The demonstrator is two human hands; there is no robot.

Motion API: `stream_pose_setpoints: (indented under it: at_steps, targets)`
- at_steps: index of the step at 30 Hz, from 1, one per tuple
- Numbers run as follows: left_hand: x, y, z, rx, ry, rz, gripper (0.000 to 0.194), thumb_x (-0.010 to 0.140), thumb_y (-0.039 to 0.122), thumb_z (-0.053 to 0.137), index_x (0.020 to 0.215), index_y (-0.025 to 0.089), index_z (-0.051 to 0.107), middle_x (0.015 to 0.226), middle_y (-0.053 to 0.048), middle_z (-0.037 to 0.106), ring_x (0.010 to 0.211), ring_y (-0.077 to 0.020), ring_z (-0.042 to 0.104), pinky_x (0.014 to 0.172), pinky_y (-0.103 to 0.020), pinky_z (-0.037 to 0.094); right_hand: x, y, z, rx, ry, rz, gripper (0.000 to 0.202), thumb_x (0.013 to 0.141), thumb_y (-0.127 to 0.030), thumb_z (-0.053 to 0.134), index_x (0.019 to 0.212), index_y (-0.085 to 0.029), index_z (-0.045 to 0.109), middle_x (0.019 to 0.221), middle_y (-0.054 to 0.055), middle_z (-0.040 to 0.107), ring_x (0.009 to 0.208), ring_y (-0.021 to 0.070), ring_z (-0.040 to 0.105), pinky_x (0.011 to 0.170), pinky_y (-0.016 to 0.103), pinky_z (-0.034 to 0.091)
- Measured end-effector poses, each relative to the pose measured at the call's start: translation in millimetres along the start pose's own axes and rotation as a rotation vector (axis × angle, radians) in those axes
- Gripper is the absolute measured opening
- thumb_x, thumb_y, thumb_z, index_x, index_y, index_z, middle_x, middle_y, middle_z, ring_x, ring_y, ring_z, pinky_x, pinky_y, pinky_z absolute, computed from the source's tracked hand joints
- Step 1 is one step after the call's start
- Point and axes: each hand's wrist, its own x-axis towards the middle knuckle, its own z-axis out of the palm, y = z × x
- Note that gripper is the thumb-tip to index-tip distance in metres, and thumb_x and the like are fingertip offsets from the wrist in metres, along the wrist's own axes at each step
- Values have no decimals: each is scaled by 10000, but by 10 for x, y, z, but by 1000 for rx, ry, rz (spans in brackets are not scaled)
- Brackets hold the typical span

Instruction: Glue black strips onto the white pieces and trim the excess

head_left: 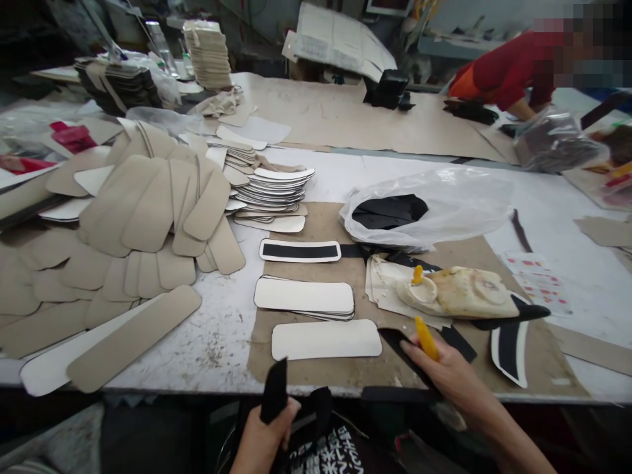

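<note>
Our left hand (269, 426) pinches a black strip (275, 390), end up | right hand (443, 363) closed on yellow stick (427, 340), maybe dark cloth (396, 344) too, part hidden | white card (326, 340) lies flat ahead, likely for easy reach

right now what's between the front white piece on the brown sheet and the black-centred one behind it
In the head view, a small stack of white pieces lies between the front white piece and the black-centred one.
</note>
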Motion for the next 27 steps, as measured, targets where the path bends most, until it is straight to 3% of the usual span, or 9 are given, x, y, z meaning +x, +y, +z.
stream_pose_setpoints:
  at_steps: [2, 4, 6, 9, 12, 15, 20, 27]
  targets:
    - [87, 73, -195, -48, 214, -4, 487, 536, 544, 662, 755, 114, 610, 347, 72, 378, 381, -87, 329, 432, -229, 267, 31, -65, 118, -344, -261, -114, 247, 737, -434, 518, 695, -204, 595, 650, 6, 607, 628, 160, 540, 594, 247, 387]
    - [214, 186, -321, -73, 312, 22, 561, 527, 547, 661, 864, 103, 598, 361, 91, 354, 387, -83, 311, 430, -223, 248, 62, -190, 424, -564, -454, -210, 245, 795, -382, 446, 738, -206, 608, 723, 26, 635, 684, 164, 556, 630, 243, 372]
    - [365, 302, -384, -41, 304, 53, 561, 548, 539, 641, 884, 92, 594, 360, 90, 357, 392, -86, 316, 433, -225, 252, 119, -336, 828, -676, -569, -279, 247, 821, -364, 426, 791, -207, 614, 765, 31, 649, 697, 157, 564, 611, 229, 356]
    - [575, 421, -411, 67, 227, 73, 412, 609, 502, 591, 736, 110, 595, 362, 65, 394, 403, -94, 350, 445, -231, 273, 271, -493, 1379, -838, -624, -354, 242, 817, -380, 454, 840, -213, 627, 811, 45, 664, 744, 173, 585, 611, 235, 353]
    - [706, 473, -420, 133, 176, 59, 341, 638, 470, 566, 539, 146, 525, 371, 35, 430, 406, -96, 385, 456, -234, 297, 438, -519, 1688, -987, -611, -364, 245, 810, -374, 470, 896, -213, 633, 879, 73, 669, 802, 196, 599, 640, 250, 373]
    - [757, 499, -422, 125, 138, 26, 364, 645, 461, 552, 455, 160, 476, 364, 13, 447, 386, -103, 406, 445, -240, 320, 533, -486, 1781, -1028, -618, -353, 262, 812, -374, 465, 918, -205, 635, 895, 91, 669, 831, 215, 602, 656, 263, 391]
    - [793, 531, -374, 115, 95, -43, 254, 628, 388, 551, 562, 143, 547, 396, 22, 476, 365, -118, 436, 406, -246, 345, 568, -488, 1770, -1022, -658, -354, 254, 807, -363, 469, 905, -202, 639, 897, 90, 672, 828, 212, 606, 655, 259, 400]
    - [904, 502, -298, 309, 167, -67, 384, 652, 414, 558, 380, 149, 501, 325, -30, 456, 331, -133, 434, 391, -261, 324, 584, -536, 1798, -999, -669, -358, 261, 805, -340, 469, 924, -182, 640, 903, 114, 667, 847, 234, 605, 674, 277, 407]
